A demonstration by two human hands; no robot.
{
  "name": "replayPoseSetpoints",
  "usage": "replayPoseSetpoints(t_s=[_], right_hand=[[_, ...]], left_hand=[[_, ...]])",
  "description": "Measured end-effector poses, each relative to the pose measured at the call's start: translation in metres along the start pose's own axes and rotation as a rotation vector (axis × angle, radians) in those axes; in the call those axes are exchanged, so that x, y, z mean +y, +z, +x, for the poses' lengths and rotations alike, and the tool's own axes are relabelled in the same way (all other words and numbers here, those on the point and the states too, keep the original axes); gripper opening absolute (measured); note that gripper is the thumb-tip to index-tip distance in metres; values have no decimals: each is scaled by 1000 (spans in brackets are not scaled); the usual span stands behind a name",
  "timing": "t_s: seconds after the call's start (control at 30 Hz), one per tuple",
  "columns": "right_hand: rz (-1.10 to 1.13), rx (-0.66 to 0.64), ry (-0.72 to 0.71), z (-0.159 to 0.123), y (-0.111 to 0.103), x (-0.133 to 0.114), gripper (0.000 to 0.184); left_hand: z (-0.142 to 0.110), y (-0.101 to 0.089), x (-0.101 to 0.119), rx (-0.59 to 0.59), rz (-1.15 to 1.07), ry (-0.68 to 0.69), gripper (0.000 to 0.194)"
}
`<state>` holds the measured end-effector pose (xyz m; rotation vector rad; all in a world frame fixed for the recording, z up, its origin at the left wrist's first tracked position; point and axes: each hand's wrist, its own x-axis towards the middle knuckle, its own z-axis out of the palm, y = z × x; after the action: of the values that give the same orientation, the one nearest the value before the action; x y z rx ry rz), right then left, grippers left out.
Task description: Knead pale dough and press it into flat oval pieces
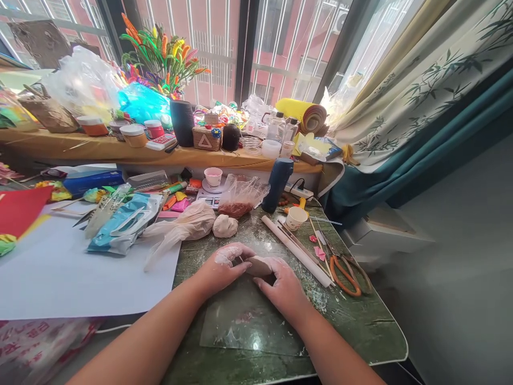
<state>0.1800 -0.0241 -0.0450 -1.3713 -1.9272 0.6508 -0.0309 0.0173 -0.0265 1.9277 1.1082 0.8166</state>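
Observation:
Between my two hands is a flattened piece of pale clay point(258, 267), held just above the green table. My left hand point(228, 267) pinches its left edge between thumb and fingers, with white powder on the back of the hand. My right hand point(284, 286) grips the right side of the piece, its fingertips partly hidden behind it. A clear plastic sheet point(240, 326) lies on the table below my hands. Beyond my left hand sits a lump of whitish clay point(225, 226), next to a crumpled plastic bag point(192, 222).
To the right lie a white rolling pin point(296, 251), thin sticks and orange-handled scissors point(347, 275). A paper cup point(296, 218) and a dark blue bottle point(278, 184) stand behind. White paper point(100, 283) and a wet-wipe pack point(126, 224) cover the left. A bag of reddish-brown material point(238, 198) is at the back.

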Motion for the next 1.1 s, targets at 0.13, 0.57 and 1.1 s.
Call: replayPoseSetpoints(t_s=[0.13,0.57,1.1], right_hand=[[33,53,-25,-1,-2,-3,10],[-96,34,-78,0,-1,3,7],[-92,-16,-56,1,1,3,10]], left_hand=[[-1,-3,3,4,-71,11,20],[-2,-3,2,-22,-28,24,30],[-2,-7,8,-49,98,68,17]])
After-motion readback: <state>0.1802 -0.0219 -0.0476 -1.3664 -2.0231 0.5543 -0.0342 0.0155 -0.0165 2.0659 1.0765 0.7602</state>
